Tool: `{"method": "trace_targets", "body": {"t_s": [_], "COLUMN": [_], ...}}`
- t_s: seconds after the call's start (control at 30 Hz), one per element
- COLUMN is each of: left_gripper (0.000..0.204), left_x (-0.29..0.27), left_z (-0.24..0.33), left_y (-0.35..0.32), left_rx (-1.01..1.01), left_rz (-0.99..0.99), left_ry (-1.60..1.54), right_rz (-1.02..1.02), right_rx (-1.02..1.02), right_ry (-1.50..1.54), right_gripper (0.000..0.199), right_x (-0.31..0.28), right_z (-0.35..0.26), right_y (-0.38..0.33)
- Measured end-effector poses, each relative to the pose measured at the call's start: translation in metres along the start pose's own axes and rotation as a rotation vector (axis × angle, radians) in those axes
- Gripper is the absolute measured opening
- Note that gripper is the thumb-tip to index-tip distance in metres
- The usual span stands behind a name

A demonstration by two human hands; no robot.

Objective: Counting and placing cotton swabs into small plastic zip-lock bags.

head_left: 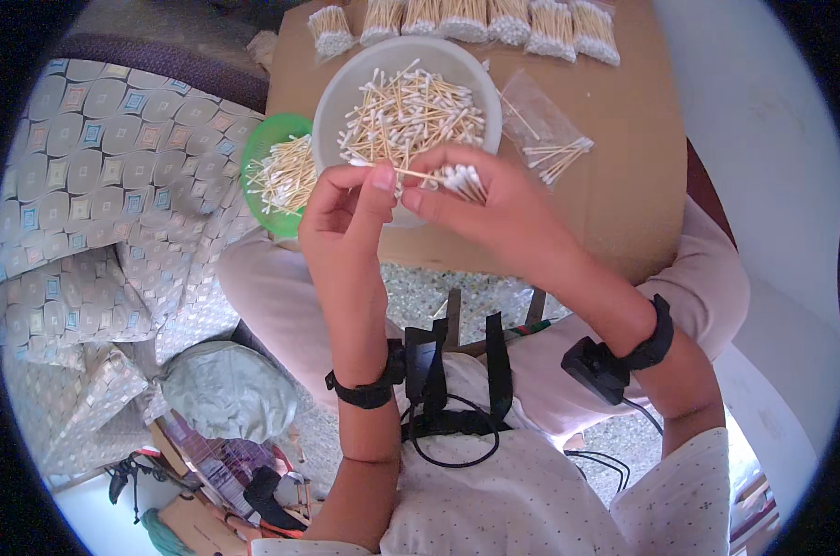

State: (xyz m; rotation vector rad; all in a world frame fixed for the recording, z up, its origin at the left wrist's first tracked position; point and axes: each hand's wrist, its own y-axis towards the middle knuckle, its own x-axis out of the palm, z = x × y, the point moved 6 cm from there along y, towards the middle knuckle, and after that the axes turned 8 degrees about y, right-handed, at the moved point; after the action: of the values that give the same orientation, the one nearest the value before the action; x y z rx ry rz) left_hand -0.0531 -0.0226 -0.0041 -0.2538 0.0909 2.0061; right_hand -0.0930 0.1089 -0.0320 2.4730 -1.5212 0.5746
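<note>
My left hand (351,218) is found with thumb and forefinger pinched near one end of a single cotton swab (414,173), the other fingers curled loosely; the swab lies roughly level over the near side of the white bowl (323,116). My right hand (503,204) is partly closed around a small bunch of swabs (463,180), white heads showing above the palm, its thumb and forefinger tips standing a little apart beside the single swab; whether they also grip its stick I cannot tell. Loose swabs (420,109) are heaped in the white bowl, and more lie in the green bowl (250,157) just left of it. Filled packets (463,18) stand in a row beyond, on the cardboard (633,176), with a clear bag (534,104) and a few swabs to the right. As to handling, I judge each swab very light, its thin stick stiff but liable to snap if bent, its cotton head soft and easily fluffed or soiled. The stick's middle appears the soundest hold, with light pressure; the bunch, being smooth-sticked, would probably slide and splay unless ringed evenly by the fingers
</note>
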Motion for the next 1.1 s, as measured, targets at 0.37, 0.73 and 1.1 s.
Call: {"method": "trace_targets", "body": {"t_s": [0.37, 0.73, 1.1], "left_gripper": [0.013, 0.011, 0.014], "left_x": [-0.004, 0.026, 0.009], "left_z": [0.001, 0.017, 0.016], "left_y": [-0.01, -0.016, -0.006], "left_rx": [0.033, 0.468, 0.197], "left_rz": [-0.01, -0.411, -0.148], "left_ry": [0.076, 0.581, 0.231], "right_rz": [0.079, 0.075, 0.077], "right_rx": [0.055, -0.054, -0.184], "right_ry": [0.067, 0.073, -0.065], "right_gripper": [0.021, 0.019, 0.018], "right_x": [-0.009, -0.02, -0.022], "right_z": [-0.015, -0.029, -0.029], "right_y": [0.002, 0.006, 0.008]}}
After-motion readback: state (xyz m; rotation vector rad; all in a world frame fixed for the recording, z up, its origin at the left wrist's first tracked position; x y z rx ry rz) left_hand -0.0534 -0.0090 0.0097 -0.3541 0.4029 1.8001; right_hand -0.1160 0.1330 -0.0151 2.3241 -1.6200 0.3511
